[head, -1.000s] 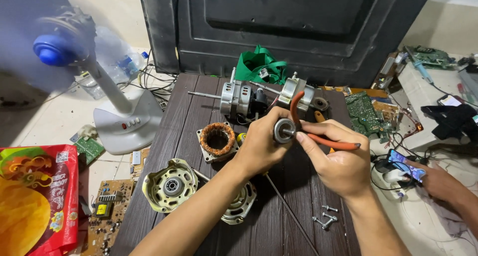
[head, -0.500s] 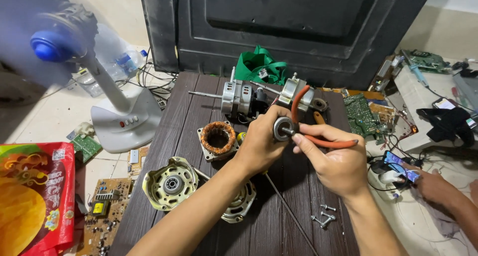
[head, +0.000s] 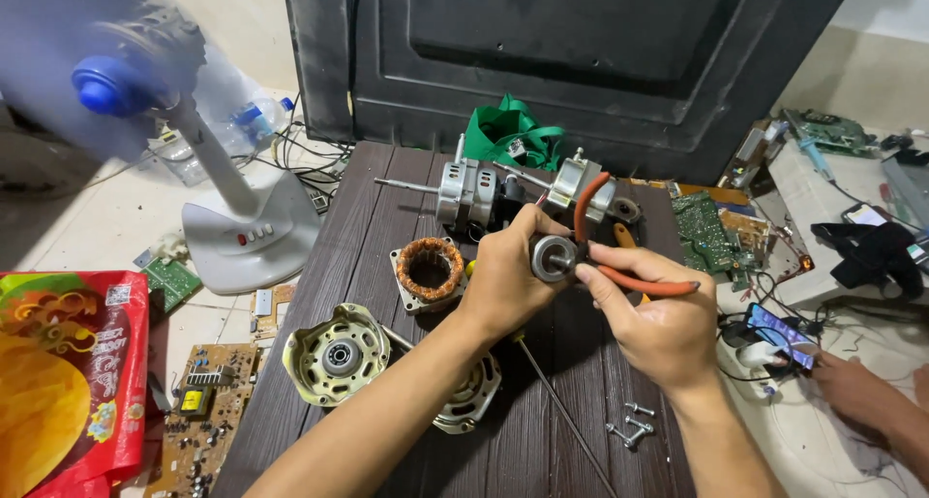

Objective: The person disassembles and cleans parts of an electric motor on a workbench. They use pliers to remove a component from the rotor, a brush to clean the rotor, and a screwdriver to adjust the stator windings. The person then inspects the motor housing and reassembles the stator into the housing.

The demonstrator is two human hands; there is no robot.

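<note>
Here: both hands work on a rotor above the table (head: 406, 198)
Left hand (head: 503, 285) clenched round the rotor (head: 550, 258), held over mid-table; right hand (head: 658, 314) grips orange-handled pliers (head: 619, 266) whose tip meets the rotor. Stator (head: 428, 269) just left of the hand; open motor housing (head: 334, 353) nearer, bearing seated in its centre; loose screws (head: 627, 425) lie right

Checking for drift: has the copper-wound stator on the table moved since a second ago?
No. The stator sits beside the same cream motor housing.
</note>
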